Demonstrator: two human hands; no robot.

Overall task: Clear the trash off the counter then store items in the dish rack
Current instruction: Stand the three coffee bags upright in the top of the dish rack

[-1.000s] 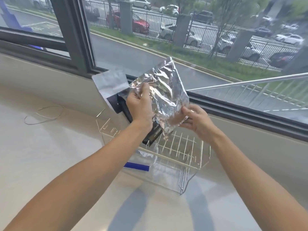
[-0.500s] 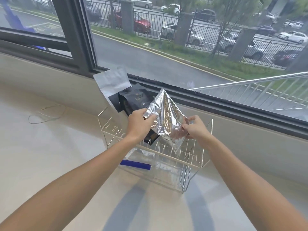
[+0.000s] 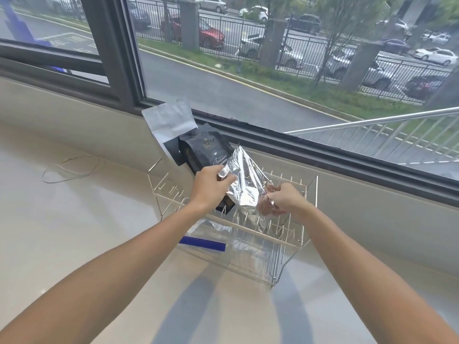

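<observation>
A crinkled silver foil bag stands among the prongs of the wire dish rack on the pale counter. My left hand pinches the bag's upper left corner. My right hand grips its right edge low down. A black pouch with gold lettering stands in the rack just behind my left hand, and a white pouch leans behind that against the window sill. Under the rack lies a clear bag with a blue strip.
A loop of thin string lies on the counter to the left. The dark window frame and sill wall run along the back. Bare counter spreads left of and in front of the rack.
Both hands have brought the foil bag down from above the rack into its prongs, and the bag has folded narrower.
</observation>
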